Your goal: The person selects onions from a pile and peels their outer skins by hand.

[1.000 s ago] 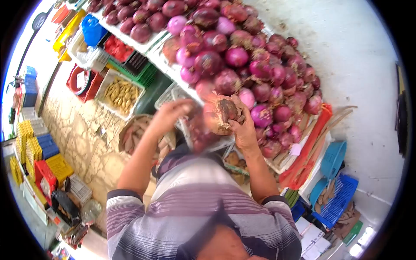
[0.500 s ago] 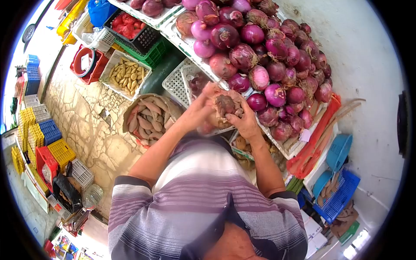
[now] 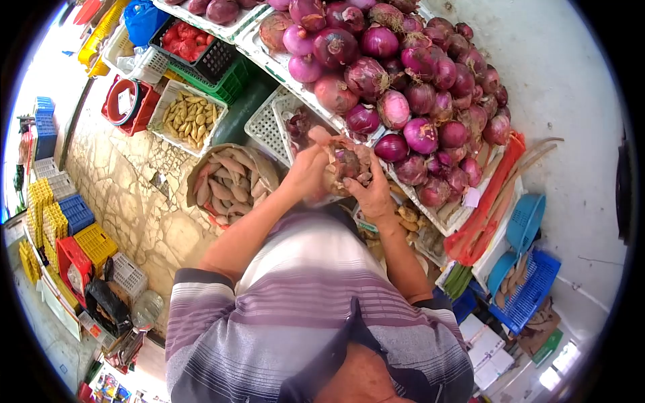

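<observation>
From my remote seat I'm holding the onion [image 3: 347, 163] in left hand [image 3: 310, 171] and right hand [image 3: 373, 196], fingers [image 3: 377, 169] curled round it beside the pile [image 3: 420, 97], apparently working its papery skin [image 3: 363, 165], which is calling for a steady grip.

Purple-brown held onion [image 3: 349, 163], striped purple-grey shirt [image 3: 289, 305], red netting [image 3: 486, 209]

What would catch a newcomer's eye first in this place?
Probably the large heap of round, glossy purple-red onions, upper centre to right. Below its left edge, the person's bare left grip and right grip hold a round onion with peeling, papery brown skin. A crumpled, bright red strip lies along the heap's lower right.
</observation>
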Motion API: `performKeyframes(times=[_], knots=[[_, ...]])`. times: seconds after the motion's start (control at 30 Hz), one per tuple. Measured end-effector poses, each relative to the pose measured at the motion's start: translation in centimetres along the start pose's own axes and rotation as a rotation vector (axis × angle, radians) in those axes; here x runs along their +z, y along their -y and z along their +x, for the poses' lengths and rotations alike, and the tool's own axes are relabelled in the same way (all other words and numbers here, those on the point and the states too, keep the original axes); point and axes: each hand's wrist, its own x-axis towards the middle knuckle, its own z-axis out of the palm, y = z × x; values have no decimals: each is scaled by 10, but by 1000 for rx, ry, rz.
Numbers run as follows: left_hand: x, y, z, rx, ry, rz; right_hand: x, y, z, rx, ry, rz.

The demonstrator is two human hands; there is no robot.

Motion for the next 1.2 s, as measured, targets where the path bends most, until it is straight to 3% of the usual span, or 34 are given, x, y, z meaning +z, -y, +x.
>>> performKeyframes(times=[0.07, 0.3, 0.4, 0.5, 0.57, 0.7, 0.8, 0.9, 0.97, 1.0, 1.03, 1.1, 1.2], knots=[[-1, 51, 9, 107, 20, 175, -1, -8, -6, 12, -16, -49], [2, 56, 12, 101, -31, 257, -5, -30, -21, 164, -63, 116], [5, 51, 16, -37, -99, 1, -9, -37, -24, 193, -22, 229], [12, 76, 25, 30, -194, -60, -10, -53, -29, 211, -15, 394], [15, 96, 33, -185, -214, -314, -10, -58, -32, 205, -14, 506], [11, 123, 43, -350, -217, -473, -15, -59, -42, 185, 5, 641], [7, 137, 56, -425, -182, -265, -24, -65, -50, 233, -28, 636], [12, 146, 69, -334, -23, -189, -29, -84, -58, 313, -65, 666], [18, 228, 91, -208, -90, 46, -31, -99, -63, 341, -96, 680], [18, 230, 92, -178, -108, 156, -31, -106, -67, 342, -115, 674], [19, 231, 92, -150, -130, 267, -31, -113, -70, 344, -134, 669], [14, 156, 77, -156, -138, 477, -32, -125, -73, 349, -133, 679], [11, 154, 73, -194, -140, 336, -31, -140, -73, 347, -119, 694]])
